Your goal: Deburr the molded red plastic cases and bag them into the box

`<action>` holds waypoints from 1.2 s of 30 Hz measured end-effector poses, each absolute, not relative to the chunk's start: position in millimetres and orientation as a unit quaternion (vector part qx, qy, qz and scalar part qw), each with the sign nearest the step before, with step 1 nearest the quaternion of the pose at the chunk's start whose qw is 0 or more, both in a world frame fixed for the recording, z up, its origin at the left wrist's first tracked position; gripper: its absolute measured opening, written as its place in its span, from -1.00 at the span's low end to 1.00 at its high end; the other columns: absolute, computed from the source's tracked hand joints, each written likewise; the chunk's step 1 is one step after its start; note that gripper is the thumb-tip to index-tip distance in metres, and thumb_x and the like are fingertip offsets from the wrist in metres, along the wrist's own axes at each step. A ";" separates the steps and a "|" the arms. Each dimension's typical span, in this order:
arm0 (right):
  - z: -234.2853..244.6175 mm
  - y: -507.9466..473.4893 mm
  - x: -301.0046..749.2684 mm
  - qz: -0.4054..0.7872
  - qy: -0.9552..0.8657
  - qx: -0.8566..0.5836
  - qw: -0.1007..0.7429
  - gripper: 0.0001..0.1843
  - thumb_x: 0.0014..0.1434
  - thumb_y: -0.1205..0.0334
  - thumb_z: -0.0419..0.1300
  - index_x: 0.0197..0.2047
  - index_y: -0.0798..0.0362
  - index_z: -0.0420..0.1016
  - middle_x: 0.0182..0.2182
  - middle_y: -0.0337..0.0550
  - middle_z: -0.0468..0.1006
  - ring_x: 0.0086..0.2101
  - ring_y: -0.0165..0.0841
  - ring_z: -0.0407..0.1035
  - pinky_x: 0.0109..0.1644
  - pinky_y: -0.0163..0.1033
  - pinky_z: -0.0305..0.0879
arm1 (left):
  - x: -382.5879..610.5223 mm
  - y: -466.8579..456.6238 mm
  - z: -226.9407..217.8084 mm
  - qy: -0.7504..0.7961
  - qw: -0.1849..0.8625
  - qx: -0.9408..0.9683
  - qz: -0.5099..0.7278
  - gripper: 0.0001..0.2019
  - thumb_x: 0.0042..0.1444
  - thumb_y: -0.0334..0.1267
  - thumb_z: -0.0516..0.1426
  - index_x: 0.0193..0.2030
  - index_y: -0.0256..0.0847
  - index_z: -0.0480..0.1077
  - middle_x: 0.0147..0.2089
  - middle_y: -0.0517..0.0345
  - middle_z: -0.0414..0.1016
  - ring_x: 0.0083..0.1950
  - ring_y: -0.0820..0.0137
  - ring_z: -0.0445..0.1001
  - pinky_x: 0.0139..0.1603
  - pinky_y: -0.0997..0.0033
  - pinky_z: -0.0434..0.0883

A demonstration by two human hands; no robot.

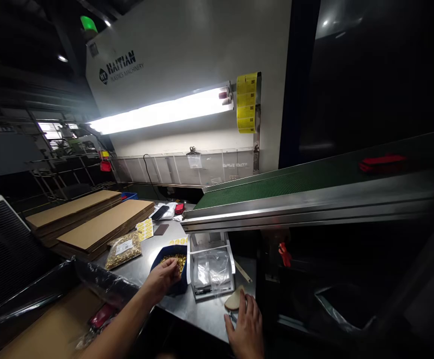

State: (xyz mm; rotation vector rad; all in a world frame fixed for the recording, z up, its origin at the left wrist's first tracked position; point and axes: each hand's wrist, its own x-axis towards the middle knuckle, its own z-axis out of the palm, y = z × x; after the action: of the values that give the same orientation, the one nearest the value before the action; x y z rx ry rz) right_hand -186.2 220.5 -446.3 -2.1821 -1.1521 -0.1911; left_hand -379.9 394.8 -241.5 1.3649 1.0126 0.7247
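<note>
My left hand [163, 277] reaches into a dark blue bowl [169, 287] filled with small gold-coloured parts [175, 259]; its fingers are curled over the parts at the bowl's near rim. My right hand [246, 324] lies flat on the steel bench with its fingers spread, fingertips touching a small tan pad [233, 300]. Between the hands stands a clear plastic tray [211, 267] holding clear bags.
A green conveyor belt [299, 184] slopes up to the right with a red part [381, 162] on it. Stacked cardboard sheets [101, 224], a bag of gold parts [123, 249], yellow labels [145, 229] and a phone [160, 212] lie at the left. A plastic-lined carton [52, 319] stands below.
</note>
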 end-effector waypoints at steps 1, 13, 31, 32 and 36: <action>-448.5 220.4 -184.7 -0.071 -0.439 -0.827 0.344 -0.26 0.17 0.00 0.13 0.32 0.23 0.19 0.21 0.26 0.32 0.22 0.10 0.16 0.26 0.17 0.12 | -381.2 378.8 -235.7 0.409 0.639 0.564 0.327 -0.70 0.23 -0.03 0.18 -0.24 -0.27 0.37 -0.36 0.22 0.37 -0.37 0.43 0.39 -0.26 0.33 0.45; -257.7 181.7 -231.9 0.273 -0.484 -0.526 0.644 -0.65 0.29 0.00 0.12 0.04 0.00 0.48 -0.16 -0.06 0.55 -0.18 -0.25 0.47 -0.05 -0.16 0.44 | -385.1 239.1 -205.6 0.236 0.844 0.368 0.312 -0.69 -0.07 -0.18 0.43 -0.36 -0.30 0.45 -0.42 0.18 0.28 -0.39 0.49 0.26 -0.29 0.44 0.33; -232.5 145.2 -249.9 0.383 -0.363 -0.450 0.721 -0.69 0.07 0.00 0.37 -0.33 0.06 0.46 -0.51 -0.21 0.53 -0.52 -0.39 0.42 -0.44 -0.29 0.41 | -377.2 195.4 -221.3 0.302 0.766 0.430 0.371 -0.67 -0.12 -0.05 0.44 -0.32 -0.22 0.55 -0.43 0.15 0.44 -0.39 0.45 0.37 -0.28 0.48 0.36; -234.4 144.5 -250.3 0.396 -0.357 -0.446 0.719 -0.68 0.05 0.00 0.38 -0.34 0.06 0.44 -0.53 -0.23 0.51 -0.55 -0.42 0.39 -0.47 -0.31 0.38 | -378.0 194.0 -220.3 0.304 0.752 0.443 0.381 -0.67 -0.12 -0.05 0.44 -0.34 -0.21 0.56 -0.45 0.14 0.45 -0.38 0.42 0.38 -0.28 0.48 0.36; -239.0 141.5 -252.1 0.440 -0.338 -0.449 0.700 -0.59 0.03 -0.09 0.38 -0.38 0.09 0.42 -0.60 -0.29 0.42 -0.63 -0.50 0.26 -0.56 -0.37 0.23 | -382.8 184.1 -215.9 0.327 0.631 0.559 0.428 -0.77 0.01 -0.02 0.35 -0.39 -0.13 0.54 -0.41 0.09 0.48 -0.34 0.30 0.44 -0.27 0.40 0.39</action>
State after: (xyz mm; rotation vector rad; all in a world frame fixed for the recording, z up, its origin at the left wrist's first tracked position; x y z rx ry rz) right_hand -252.1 141.5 -239.0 -0.9991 -0.7539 0.9800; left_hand -382.8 184.1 -215.9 1.2799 0.7491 0.9791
